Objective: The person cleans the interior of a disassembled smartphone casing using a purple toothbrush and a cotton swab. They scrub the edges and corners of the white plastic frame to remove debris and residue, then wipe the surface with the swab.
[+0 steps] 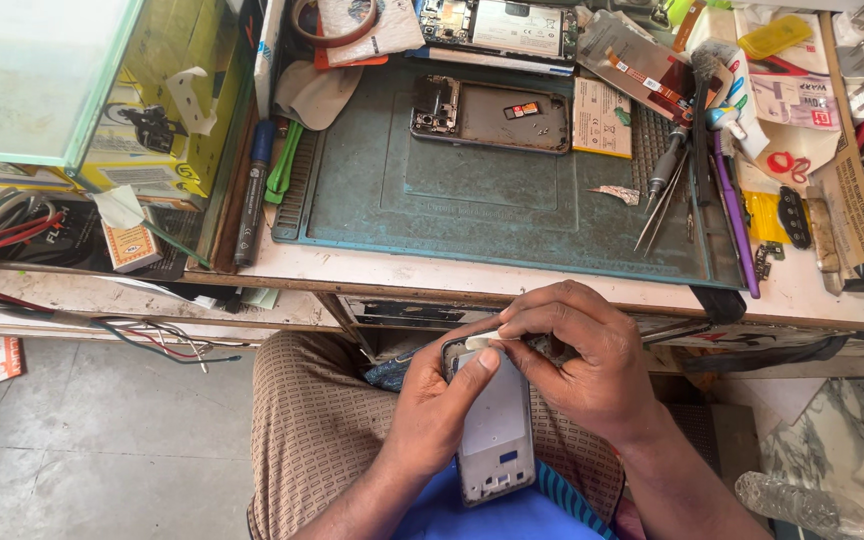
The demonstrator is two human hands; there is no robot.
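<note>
Over my lap I hold an opened phone frame (495, 430) with a pale grey inner plate, its top end pointing at the workbench. My left hand (434, 400) grips its left side, thumb lying across the upper plate. My right hand (580, 362) curls over the top end, fingertips pinching a small white strip (482, 340) at the upper edge. What sits under the right palm is hidden.
A teal work mat (492, 205) on the bench carries another opened phone (490, 114), a battery (602, 117), tweezers (658, 212) and a screwdriver (668, 165). A black marker (251, 200), yellow boxes (167, 110) and loose wires (12, 250) lie left. A plastic bottle (802, 505) is at lower right.
</note>
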